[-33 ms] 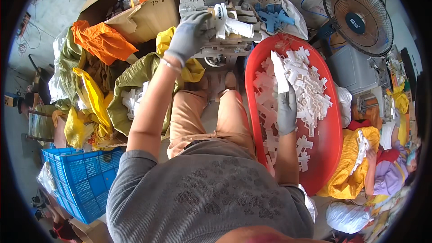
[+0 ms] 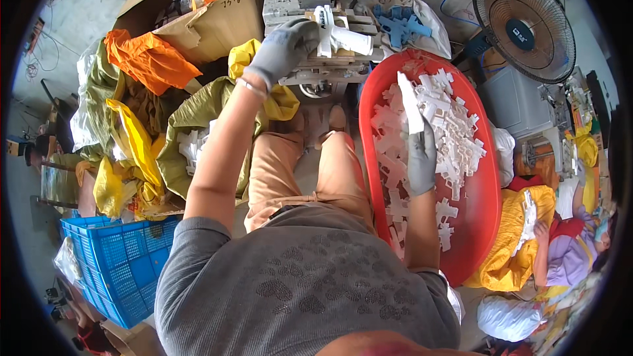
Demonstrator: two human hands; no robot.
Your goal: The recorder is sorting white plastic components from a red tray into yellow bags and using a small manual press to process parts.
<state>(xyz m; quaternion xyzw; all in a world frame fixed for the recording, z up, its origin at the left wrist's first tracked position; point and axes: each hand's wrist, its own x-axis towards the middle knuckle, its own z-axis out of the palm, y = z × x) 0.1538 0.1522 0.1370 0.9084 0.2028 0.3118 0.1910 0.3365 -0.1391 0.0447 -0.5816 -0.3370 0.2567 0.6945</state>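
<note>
My left hand (image 2: 285, 49), in a grey glove, is at the left end of a white plastic toy-gun-shaped part (image 2: 349, 41) lying on a machine's fixture. Its fingers are curled together beside that part; whatever they may hold is hidden. Over the red tub (image 2: 370, 178), my gloved right hand (image 2: 421, 163) is closed around a long white plastic piece (image 2: 410, 104), which points away from me. Many similar white plastic parts (image 2: 452, 135) lie heaped in the tub beneath and beside this hand.
Blue plastic parts (image 2: 402, 25) sit on a white sack right of the machine (image 2: 280, 6). A fan (image 2: 521, 26) stands far right. Left are a cardboard box (image 2: 224, 26), an open green sack (image 2: 181, 115) and a blue crate (image 2: 119, 270). Another person (image 2: 572, 250) sits at right.
My left hand has shifted slightly, its fingers more curled beside the white part. The right hand and its piece have barely moved.
</note>
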